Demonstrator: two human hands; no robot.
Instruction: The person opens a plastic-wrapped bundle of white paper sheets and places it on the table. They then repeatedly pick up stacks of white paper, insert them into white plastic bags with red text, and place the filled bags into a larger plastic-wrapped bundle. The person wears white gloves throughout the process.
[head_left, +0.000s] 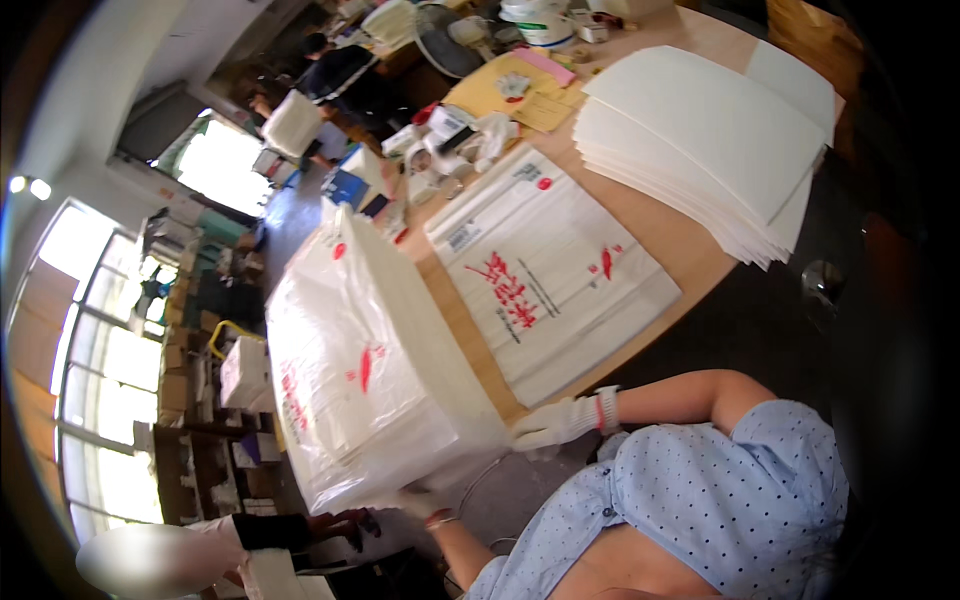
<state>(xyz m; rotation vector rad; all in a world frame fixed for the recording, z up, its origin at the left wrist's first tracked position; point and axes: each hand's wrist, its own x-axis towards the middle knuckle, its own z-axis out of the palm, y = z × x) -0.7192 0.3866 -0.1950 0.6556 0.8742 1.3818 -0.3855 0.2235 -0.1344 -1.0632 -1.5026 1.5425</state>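
A large, bulging white plastic bag [335, 370] with red printing, clear and shiny in places, rests on the left part of the table. My right hand [557, 424], in a white knitted glove with a red cuff edge, grips the bag at its near right corner. Low at the bag's near edge is my left hand [412, 500], smeared by motion and partly behind the plastic, so its fingers cannot be made out. To the right of the filled bag, a flat stack of white printed bags [600, 325] lies on the wooden table [690, 255].
Stacked white sheets [700, 130] fan out at the table's right end. Beyond the flat bags lie yellow papers [545, 110], small packets and a blue box [345, 188]. A fan [447, 40] and white tub [540, 22] stand farther back. Other people are nearby; shelves line the left.
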